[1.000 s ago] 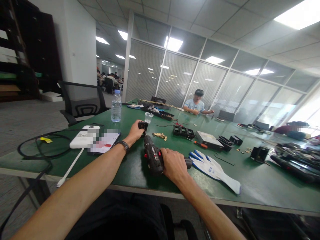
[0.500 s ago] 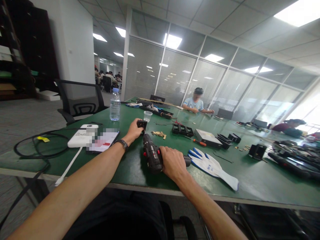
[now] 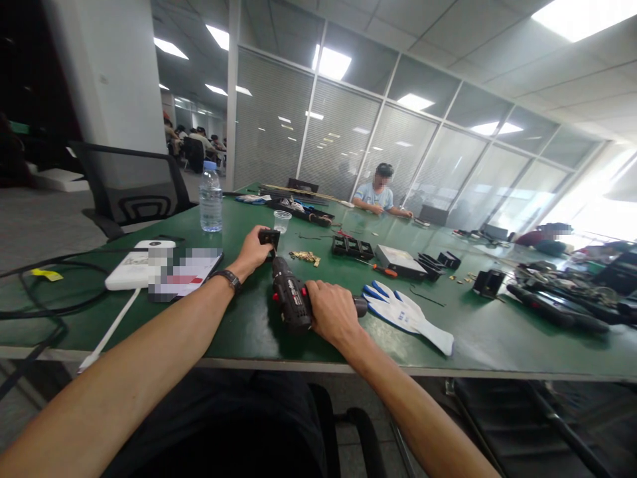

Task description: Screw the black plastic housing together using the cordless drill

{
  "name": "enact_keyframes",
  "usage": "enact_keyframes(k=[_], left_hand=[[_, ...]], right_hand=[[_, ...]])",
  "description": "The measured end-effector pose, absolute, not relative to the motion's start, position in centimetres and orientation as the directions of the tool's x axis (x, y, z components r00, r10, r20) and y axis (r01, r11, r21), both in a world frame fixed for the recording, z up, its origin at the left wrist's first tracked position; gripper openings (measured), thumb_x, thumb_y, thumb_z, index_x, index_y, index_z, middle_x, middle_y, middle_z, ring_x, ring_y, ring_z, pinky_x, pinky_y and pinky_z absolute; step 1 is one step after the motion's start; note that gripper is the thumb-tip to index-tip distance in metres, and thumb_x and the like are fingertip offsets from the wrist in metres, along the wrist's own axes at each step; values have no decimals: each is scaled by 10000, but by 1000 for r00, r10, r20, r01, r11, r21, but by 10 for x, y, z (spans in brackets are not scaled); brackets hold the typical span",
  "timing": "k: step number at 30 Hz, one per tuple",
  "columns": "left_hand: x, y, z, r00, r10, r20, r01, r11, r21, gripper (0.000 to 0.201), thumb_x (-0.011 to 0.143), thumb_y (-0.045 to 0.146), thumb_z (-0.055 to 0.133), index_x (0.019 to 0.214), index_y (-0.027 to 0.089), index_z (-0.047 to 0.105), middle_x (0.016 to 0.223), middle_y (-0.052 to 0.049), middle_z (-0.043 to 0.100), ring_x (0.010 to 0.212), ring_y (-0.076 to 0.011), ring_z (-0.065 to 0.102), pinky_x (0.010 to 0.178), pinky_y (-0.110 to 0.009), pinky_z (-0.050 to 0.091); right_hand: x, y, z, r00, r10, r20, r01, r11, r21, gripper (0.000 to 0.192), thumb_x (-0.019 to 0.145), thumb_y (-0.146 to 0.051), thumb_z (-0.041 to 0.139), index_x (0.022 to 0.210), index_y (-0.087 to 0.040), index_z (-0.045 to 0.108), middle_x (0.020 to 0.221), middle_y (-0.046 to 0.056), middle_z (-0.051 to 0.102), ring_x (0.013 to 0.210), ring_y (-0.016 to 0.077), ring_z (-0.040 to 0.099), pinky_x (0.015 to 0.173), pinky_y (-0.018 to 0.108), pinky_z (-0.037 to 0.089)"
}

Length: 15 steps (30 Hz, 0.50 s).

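Observation:
My right hand (image 3: 332,307) is wrapped round the handle of a black cordless drill (image 3: 290,295), its front end pointing away from me and to the left. Between the fingers of my left hand (image 3: 253,251) is a small black plastic part (image 3: 269,236). The drill's tip reaches the lower side of that part; whether it touches cannot be made out. Just beyond stands a clear plastic cup (image 3: 282,221). A pile of small brass-coloured pieces (image 3: 305,257) lies to the right of the drill's tip.
A water bottle (image 3: 211,202), phone (image 3: 192,273) and white power bank (image 3: 139,264) are at left. To the right lie a white-blue glove (image 3: 408,315), a black compartment tray (image 3: 352,247), a screwdriver (image 3: 385,271) and a grey box (image 3: 399,261). A person (image 3: 375,192) sits across the table.
The whole view has shifted, so everything appears further left and slightly higher. Both hands keep their grip on the drill and the black part, with little change between them.

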<state>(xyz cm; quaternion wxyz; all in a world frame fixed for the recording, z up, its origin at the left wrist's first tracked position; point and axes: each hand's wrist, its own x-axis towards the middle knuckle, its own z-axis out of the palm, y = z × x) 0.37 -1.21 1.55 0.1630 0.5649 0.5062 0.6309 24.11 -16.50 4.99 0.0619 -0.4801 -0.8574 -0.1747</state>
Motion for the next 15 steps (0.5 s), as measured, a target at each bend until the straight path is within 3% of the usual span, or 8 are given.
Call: enact_keyframes(k=[15], left_hand=[[6, -14, 17, -328, 777, 537, 364, -420, 831, 457, 555, 113, 608, 1004, 191, 574, 911, -23, 630, 859, -179, 575, 847, -308, 447]], right_hand=[[241, -167, 52, -529, 812, 248, 843, 468, 265, 269, 797, -253, 564, 1051, -203, 489, 1016, 97, 635, 889, 240, 614, 740, 330, 420]])
